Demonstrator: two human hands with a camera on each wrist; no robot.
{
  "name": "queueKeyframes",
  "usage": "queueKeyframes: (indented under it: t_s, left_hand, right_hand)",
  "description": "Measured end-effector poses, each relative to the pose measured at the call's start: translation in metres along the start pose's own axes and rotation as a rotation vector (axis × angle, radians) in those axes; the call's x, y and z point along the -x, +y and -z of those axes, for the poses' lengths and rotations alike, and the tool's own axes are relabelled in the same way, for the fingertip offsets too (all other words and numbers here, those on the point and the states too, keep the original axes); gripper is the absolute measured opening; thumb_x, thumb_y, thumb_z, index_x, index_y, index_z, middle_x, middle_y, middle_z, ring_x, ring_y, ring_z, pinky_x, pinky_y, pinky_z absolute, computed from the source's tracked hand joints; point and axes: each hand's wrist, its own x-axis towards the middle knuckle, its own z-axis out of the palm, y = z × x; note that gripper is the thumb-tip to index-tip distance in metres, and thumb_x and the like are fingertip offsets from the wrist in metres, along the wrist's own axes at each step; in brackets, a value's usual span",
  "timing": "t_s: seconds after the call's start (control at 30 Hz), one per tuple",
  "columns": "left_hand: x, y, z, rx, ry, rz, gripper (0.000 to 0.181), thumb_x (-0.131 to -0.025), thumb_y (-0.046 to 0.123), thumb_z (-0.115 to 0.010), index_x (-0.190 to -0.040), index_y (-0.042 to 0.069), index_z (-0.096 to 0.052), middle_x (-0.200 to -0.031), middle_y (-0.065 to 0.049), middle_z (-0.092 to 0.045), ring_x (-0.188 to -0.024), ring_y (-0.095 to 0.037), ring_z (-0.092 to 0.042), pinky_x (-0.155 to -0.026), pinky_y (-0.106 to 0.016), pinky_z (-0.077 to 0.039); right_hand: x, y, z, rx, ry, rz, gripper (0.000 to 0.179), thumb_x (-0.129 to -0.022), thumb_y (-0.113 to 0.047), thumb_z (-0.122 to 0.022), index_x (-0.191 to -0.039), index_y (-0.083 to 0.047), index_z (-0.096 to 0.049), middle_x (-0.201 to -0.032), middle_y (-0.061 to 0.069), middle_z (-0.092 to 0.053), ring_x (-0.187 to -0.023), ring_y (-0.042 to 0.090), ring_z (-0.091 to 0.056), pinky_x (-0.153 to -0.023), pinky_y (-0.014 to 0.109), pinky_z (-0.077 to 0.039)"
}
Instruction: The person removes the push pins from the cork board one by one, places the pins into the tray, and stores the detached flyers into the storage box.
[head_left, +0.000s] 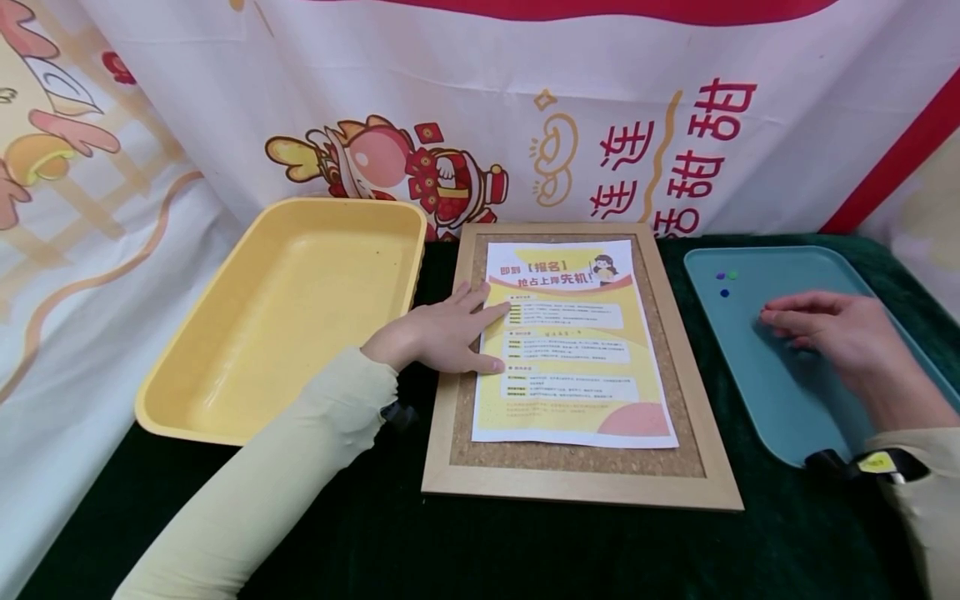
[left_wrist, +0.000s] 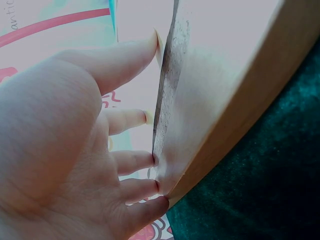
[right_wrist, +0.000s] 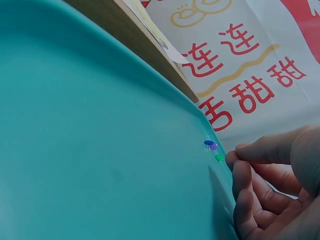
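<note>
A printed sheet [head_left: 573,333] in yellow and pink lies on a wood-framed cork board [head_left: 577,457]. My left hand [head_left: 450,329] rests spread on the sheet's left edge and the frame, thumb and fingers fairly straight. Over the blue-green tray [head_left: 787,392] is my right hand [head_left: 840,329], thumb tip and index fingertip together and the other fingers curled. I cannot tell whether something small sits in that pinch. On the tray, left of these fingertips, lie three small thumbtacks: a purple one [head_left: 720,275], a green one [right_wrist: 219,158] and a blue one [right_wrist: 208,143].
A yellow basin [head_left: 300,300] stands left of the board, its right rim close to the frame. A dark green cloth [head_left: 360,517] covers the table. White printed fabric [head_left: 600,67] hangs behind, with more at the left side.
</note>
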Motion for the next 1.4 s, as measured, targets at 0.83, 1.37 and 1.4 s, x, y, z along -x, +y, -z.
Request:
queueKeyframes:
  t_s: [0.83,1.37,1.4]
  left_hand:
    - [-0.0001,0.0002,-0.0005,-0.005,-0.001,0.004,0.091,-0.102,0.059,-0.062,-0.173,0.025,-0.016,-0.18,-0.013,0.003,-0.167,-0.039,0.008,-0.134,-0.056,-0.017]
    - [0.0002,0.0015,0.0,0.003,-0.005,0.012,0.091,-0.102,0.059,-0.062,-0.172,0.024,-0.016,-0.181,-0.013,0.004,-0.167,-0.039,0.009,-0.134,-0.056,-0.016]
    - [0.0003,0.0015,0.0,0.001,-0.005,0.013,0.091,-0.102,0.059,-0.062,-0.172,0.024,-0.016,-0.181,-0.013,0.004,-0.167,-0.039,0.009,-0.134,-0.056,-0.017]
  right_hand:
    - [-0.0061,0.0035,0.0005,0.087,-0.054,-0.087,0.063,-0.106,-0.051,-0.061,-0.144,-0.001,-0.061,-0.092,-0.018,-0.07,-0.103,0.022,-0.061,-0.079,0.03,-0.048]
    - [-0.0066,0.0007,-0.004,0.122,-0.044,-0.095,0.054,-0.108,-0.04,-0.06,-0.142,0.001,-0.063,-0.115,0.015,-0.074,-0.11,0.033,-0.055,-0.079,0.036,-0.045]
    - [-0.0065,0.0007,-0.0042,0.127,-0.043,-0.094,0.053,-0.108,-0.04,-0.06,-0.142,0.001,-0.063,-0.118,0.018,-0.073,-0.11,0.034,-0.055,-0.079,0.037,-0.045]
